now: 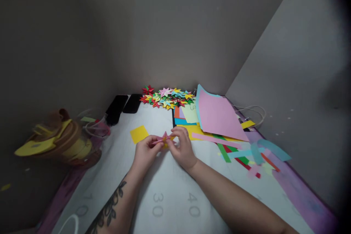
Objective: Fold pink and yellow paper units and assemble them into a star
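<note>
Between my hands is a small folded paper star (165,137), pink with some yellow at its lower side. My left hand (146,151) pinches its left point between thumb and fingers. My right hand (183,149) grips the star's right side, with the thumb at its middle and the fingers bent over the edge. Part of the star is hidden behind the fingertips. Just behind my left hand a yellow paper square (139,134) lies flat on the white sheet.
Folded paper stars (167,97) are heaped against the wall. Two black phones (116,106) lie left of them. Pink and blue sheets (219,113) stand curled at the right, above scattered paper strips (238,155). A brown container with yellow paper (63,142) is at the left edge.
</note>
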`<action>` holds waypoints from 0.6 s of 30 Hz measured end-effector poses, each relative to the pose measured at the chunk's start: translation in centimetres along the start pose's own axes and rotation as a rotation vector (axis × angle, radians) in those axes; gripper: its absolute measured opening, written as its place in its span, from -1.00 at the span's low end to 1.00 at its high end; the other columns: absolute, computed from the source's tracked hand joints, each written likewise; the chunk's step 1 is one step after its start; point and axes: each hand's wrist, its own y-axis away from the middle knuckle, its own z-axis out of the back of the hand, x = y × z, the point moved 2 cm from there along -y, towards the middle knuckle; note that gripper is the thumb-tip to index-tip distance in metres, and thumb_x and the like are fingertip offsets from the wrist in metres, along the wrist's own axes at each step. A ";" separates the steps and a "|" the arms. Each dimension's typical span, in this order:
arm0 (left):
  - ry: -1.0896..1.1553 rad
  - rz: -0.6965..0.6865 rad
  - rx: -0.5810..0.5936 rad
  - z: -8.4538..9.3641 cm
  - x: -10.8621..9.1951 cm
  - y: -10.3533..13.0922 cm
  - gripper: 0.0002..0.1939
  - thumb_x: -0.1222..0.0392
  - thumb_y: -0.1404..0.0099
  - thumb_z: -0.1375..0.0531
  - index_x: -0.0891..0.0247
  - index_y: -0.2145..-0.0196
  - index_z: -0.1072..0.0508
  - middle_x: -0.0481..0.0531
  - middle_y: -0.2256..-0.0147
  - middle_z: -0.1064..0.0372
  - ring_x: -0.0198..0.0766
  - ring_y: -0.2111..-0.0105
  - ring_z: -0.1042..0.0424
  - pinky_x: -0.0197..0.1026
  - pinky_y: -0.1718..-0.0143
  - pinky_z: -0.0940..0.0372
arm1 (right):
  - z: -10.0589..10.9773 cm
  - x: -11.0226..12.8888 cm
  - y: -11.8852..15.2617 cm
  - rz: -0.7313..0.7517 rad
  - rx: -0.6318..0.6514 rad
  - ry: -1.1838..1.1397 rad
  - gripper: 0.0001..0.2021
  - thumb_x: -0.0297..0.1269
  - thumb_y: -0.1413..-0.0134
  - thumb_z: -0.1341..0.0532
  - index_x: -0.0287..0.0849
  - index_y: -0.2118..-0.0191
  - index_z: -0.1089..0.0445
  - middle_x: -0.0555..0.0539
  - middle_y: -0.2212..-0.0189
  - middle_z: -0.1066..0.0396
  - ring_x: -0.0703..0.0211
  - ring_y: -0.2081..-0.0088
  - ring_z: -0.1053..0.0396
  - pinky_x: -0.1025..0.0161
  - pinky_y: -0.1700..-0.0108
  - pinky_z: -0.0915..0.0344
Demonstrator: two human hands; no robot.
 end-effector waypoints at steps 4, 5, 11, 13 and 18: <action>-0.044 -0.088 -0.037 0.0 -0.3 0.2 -0.88 0.21 -0.07 -0.24 0.28 0.40 -0.51 0.04 0.40 -0.51 -0.22 0.37 -0.48 -0.24 0.30 -0.34 | 0.2 0.5 -0.2 0.022 0.037 0.035 -0.88 -0.45 0.00 -0.18 -0.10 0.31 -0.33 -0.12 0.20 -0.23 0.02 0.09 -0.23 0.01 0.04 -0.22; -0.057 -0.107 -0.039 0.0 -0.4 0.3 -0.89 0.21 -0.08 -0.24 0.27 0.40 -0.51 0.03 0.39 -0.51 -0.22 0.36 -0.48 -0.24 0.29 -0.34 | 0.2 0.6 -0.2 0.027 0.046 0.029 -0.89 -0.45 0.00 -0.18 -0.11 0.33 -0.35 -0.11 0.20 -0.22 0.03 0.09 -0.23 0.02 0.05 -0.23; -0.117 -0.143 -0.058 0.1 -0.5 0.4 -0.89 0.21 -0.12 -0.21 0.26 0.38 -0.51 0.03 0.38 -0.51 -0.23 0.36 -0.48 -0.23 0.28 -0.34 | 0.1 0.5 -0.1 0.060 0.055 0.030 -0.88 -0.44 -0.02 -0.19 -0.09 0.32 -0.42 -0.10 0.18 -0.20 0.04 0.10 -0.21 0.05 0.10 -0.24; -0.130 -0.154 -0.053 0.2 -0.4 0.4 -0.89 0.21 -0.13 -0.21 0.25 0.37 -0.51 0.03 0.37 -0.51 -0.23 0.36 -0.48 -0.23 0.29 -0.35 | 0.1 0.3 -0.1 0.060 0.049 0.033 -0.88 -0.43 -0.03 -0.20 -0.08 0.31 -0.43 -0.10 0.19 -0.21 0.05 0.11 -0.21 0.05 0.11 -0.24; -0.120 -0.153 -0.068 0.2 -0.5 0.4 -0.90 0.22 -0.11 -0.21 0.26 0.39 -0.51 0.01 0.40 -0.51 -0.25 0.38 -0.48 -0.26 0.30 -0.34 | 0.3 0.2 -0.2 0.102 0.039 0.032 -0.84 -0.45 -0.02 -0.20 -0.05 0.31 -0.46 -0.09 0.21 -0.21 0.06 0.12 -0.22 0.05 0.10 -0.25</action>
